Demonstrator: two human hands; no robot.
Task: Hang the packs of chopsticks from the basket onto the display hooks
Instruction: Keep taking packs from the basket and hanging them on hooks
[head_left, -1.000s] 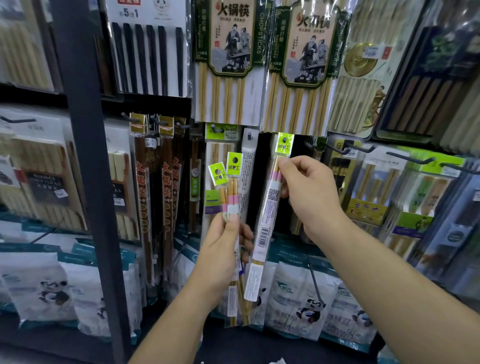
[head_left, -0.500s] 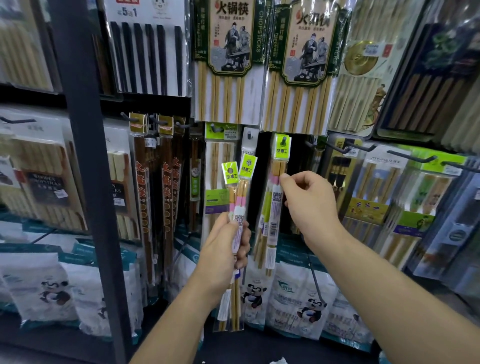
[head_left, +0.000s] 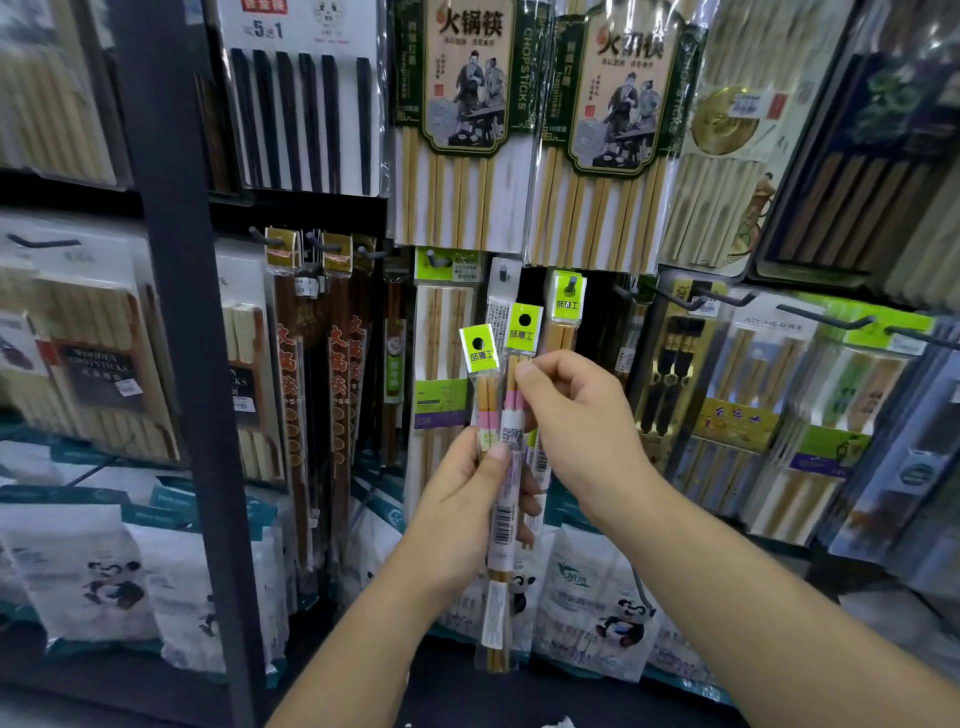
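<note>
My left hand (head_left: 467, 499) grips two slim chopstick packs upright by their middles. The left pack (head_left: 480, 358) and the right pack (head_left: 523, 332) each have a lime-green header tab with a round hole. My right hand (head_left: 582, 421) pinches the right pack just below its tab. A matching pack (head_left: 567, 301) hangs on a display hook (head_left: 571, 283) directly above my right hand. The basket is out of view.
The rack is crowded with hanging chopstick packs: two large green-framed ones (head_left: 462, 119) above, brown ones (head_left: 311, 374) to the left, boxed sets (head_left: 779, 415) on black hooks to the right. A dark upright post (head_left: 176, 312) stands at left. Panda-print bags (head_left: 597, 613) fill the lower shelf.
My right hand let go of the pack now hanging on the hook and came down and left onto the right pack in my left hand. My left hand rose slightly.
</note>
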